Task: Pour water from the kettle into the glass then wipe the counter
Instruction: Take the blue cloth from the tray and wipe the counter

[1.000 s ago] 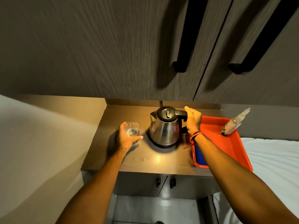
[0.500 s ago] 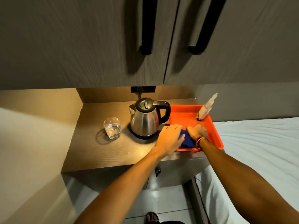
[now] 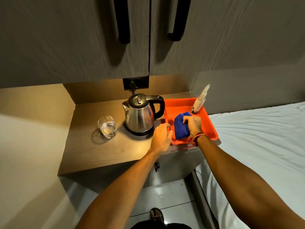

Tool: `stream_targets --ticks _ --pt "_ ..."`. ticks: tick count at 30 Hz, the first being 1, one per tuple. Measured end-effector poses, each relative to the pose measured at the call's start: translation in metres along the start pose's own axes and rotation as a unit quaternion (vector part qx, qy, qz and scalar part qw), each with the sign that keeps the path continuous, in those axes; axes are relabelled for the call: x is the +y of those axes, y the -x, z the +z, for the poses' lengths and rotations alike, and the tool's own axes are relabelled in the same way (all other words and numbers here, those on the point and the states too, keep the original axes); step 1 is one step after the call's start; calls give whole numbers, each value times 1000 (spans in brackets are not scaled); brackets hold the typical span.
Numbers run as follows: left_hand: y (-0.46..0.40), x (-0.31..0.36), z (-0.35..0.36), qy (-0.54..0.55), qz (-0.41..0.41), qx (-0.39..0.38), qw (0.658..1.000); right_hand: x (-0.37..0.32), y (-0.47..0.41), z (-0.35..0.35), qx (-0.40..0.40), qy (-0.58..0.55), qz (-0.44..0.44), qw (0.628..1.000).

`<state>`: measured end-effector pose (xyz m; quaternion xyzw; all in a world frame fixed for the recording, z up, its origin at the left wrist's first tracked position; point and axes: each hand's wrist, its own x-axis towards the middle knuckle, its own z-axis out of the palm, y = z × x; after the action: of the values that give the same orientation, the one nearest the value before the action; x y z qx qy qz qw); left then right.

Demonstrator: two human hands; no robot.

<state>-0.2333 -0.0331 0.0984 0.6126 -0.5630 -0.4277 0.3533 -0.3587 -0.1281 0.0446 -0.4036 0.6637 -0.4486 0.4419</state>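
A steel kettle (image 3: 140, 116) with a black lid and handle stands on its base in the middle of the wooden counter (image 3: 105, 149). Left of it is a clear glass (image 3: 107, 126) partly filled with water. An orange tray (image 3: 209, 123) sits at the counter's right end. My right hand (image 3: 194, 123) grips a folded blue cloth (image 3: 180, 128) inside the tray. My left hand (image 3: 162, 138) rests on the tray's left rim, its fingers curled over the edge.
A spray bottle (image 3: 200, 100) leans in the tray's far right corner. Cupboard doors with black handles (image 3: 123, 22) hang overhead. A wall socket (image 3: 135, 83) is behind the kettle. A white bed (image 3: 257, 146) lies to the right. A sandalled foot (image 3: 156, 214) stands on the tiled floor.
Both hands left the glass and the kettle handle and moved to the tray. My right hand now has the blue cloth bunched in its grip, and my left has shifted onto the tray's rim.
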Motion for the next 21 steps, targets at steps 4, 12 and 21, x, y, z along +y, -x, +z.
stream_targets --ticks 4,12,21 --pt "-5 -50 -17 178 -103 79 976 -17 30 24 -126 -181 36 975" --pt "20 -149 -87 112 -197 290 930 28 91 125 -193 85 -75 975" --pt "55 -190 -153 -157 -240 290 913 69 149 188 -148 425 -343 824"
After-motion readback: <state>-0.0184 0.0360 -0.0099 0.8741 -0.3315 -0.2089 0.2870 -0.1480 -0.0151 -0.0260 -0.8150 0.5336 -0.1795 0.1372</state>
